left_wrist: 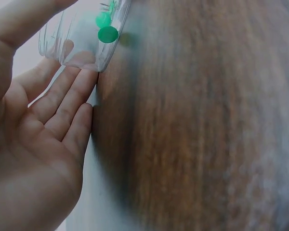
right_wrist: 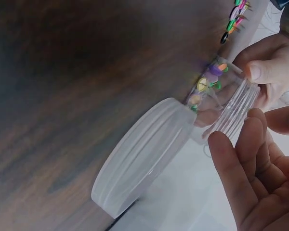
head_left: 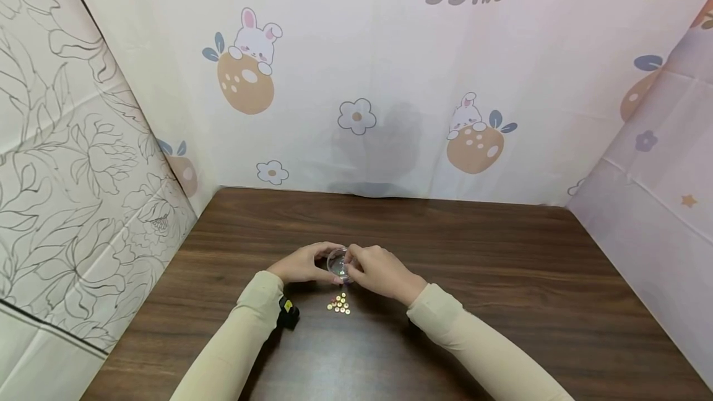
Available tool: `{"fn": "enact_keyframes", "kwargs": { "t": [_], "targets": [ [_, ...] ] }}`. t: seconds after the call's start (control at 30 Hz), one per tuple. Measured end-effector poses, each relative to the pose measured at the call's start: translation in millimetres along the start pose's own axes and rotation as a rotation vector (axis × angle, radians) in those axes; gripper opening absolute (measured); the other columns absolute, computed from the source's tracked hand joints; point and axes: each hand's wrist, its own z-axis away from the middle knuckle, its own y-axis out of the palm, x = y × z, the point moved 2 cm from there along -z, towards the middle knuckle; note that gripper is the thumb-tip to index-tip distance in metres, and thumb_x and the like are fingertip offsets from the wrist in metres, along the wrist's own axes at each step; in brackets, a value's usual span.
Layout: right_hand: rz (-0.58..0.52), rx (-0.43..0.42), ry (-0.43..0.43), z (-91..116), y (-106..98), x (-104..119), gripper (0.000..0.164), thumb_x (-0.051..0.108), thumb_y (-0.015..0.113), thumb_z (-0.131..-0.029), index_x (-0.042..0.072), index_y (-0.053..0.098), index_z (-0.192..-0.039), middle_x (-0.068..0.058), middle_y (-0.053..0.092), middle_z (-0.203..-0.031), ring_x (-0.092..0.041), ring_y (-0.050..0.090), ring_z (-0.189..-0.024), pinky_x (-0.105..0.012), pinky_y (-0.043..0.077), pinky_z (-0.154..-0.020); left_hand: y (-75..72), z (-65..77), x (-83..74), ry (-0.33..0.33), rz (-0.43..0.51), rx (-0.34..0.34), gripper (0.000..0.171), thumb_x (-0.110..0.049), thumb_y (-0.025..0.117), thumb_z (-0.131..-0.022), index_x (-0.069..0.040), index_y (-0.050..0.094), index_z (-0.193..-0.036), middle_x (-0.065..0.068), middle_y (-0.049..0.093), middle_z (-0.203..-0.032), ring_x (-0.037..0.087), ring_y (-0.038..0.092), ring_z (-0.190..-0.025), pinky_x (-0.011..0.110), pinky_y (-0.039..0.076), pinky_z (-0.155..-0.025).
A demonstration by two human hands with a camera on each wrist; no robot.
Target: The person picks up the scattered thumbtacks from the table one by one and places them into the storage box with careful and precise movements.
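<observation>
A small clear plastic jar with a threaded neck stands on the table, several coloured thumbtacks at its bottom. Green thumbtacks show through its wall in the left wrist view. My left hand grips the jar from the left, thumb on the near side and fingers round the far side. My right hand is over the jar's mouth, its bent fingers at the rim; I see nothing between them. More thumbtacks lie in a group on the table in front of the jar, points up.
A frosted round lid sits on the table beside the jar in the right wrist view; the head view hides it. A black wrist device is under the left wrist. Patterned curtains stand behind the dark wooden table.
</observation>
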Motion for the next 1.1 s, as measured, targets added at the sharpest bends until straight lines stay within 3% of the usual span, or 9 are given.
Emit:
{"fn": "enact_keyframes", "kwargs": {
  "t": [0.23, 0.57, 0.73, 0.9, 0.97, 1.1],
  "targets": [
    [0.022, 0.003, -0.053, 7.8, -0.5, 6.8, 0.006, 0.014, 0.053, -0.088, 0.016, 0.059, -0.091, 0.009, 0.051, -0.057, 0.0, 0.039, -0.045, -0.017, 0.035, -0.041, -0.2, -0.1, 1.7, 0.011, 0.001, 0.0, 0.068, -0.018, 0.075, -0.079, -0.007, 0.042, -0.137, 0.014, 0.054, -0.129, 0.028, 0.048, -0.116, 0.052, 0.04, -0.097],
    [0.1, -0.005, -0.175, 14.1, 4.1, 11.7, 0.006, 0.013, 0.058, -0.087, 0.018, 0.06, -0.084, 0.014, 0.05, -0.06, 0.003, 0.04, -0.048, -0.016, 0.038, -0.045, -0.7, -0.5, 1.9, -0.001, -0.013, 0.001, 0.069, -0.021, 0.076, -0.078, -0.008, 0.042, -0.138, 0.013, 0.052, -0.131, 0.026, 0.047, -0.118, 0.052, 0.038, -0.099],
    [0.062, 0.101, -0.205, 19.3, 7.7, 13.9, 0.005, 0.01, 0.06, -0.086, 0.015, 0.06, -0.084, 0.013, 0.051, -0.062, 0.004, 0.041, -0.05, -0.014, 0.039, -0.048, -1.2, -2.2, 3.5, -0.003, -0.019, -0.003, 0.069, -0.021, 0.077, -0.077, -0.01, 0.043, -0.137, 0.014, 0.053, -0.13, 0.025, 0.047, -0.117, 0.052, 0.037, -0.1],
    [0.073, 0.214, -0.207, 25.1, 15.9, 14.8, 0.006, 0.014, 0.065, -0.083, 0.017, 0.06, -0.081, 0.014, 0.052, -0.066, 0.005, 0.045, -0.056, -0.013, 0.039, -0.051, -0.6, -12.5, 28.5, -0.012, -0.037, -0.022, 0.07, -0.032, 0.08, -0.073, -0.025, 0.046, -0.133, -0.002, 0.057, -0.124, 0.011, 0.05, -0.112, 0.045, 0.04, -0.099],
    [0.082, 0.229, -0.206, 27.2, 18.8, 16.4, 0.006, 0.016, 0.066, -0.083, 0.017, 0.061, -0.082, 0.013, 0.053, -0.067, 0.005, 0.046, -0.057, -0.012, 0.04, -0.051, 0.1, -15.8, 37.8, -0.018, -0.044, -0.03, 0.07, -0.037, 0.08, -0.071, -0.03, 0.046, -0.132, -0.007, 0.057, -0.123, 0.006, 0.05, -0.11, 0.043, 0.041, -0.098],
    [0.134, 0.228, -0.211, 29.7, 21.4, 22.2, 0.009, 0.016, 0.068, -0.082, 0.016, 0.06, -0.084, 0.013, 0.054, -0.068, 0.005, 0.045, -0.057, -0.013, 0.04, -0.05, 1.2, -13.9, 37.9, -0.014, -0.039, -0.028, 0.07, -0.037, 0.08, -0.071, -0.027, 0.046, -0.133, -0.005, 0.057, -0.123, 0.008, 0.05, -0.11, 0.045, 0.041, -0.098]
  ]
}}
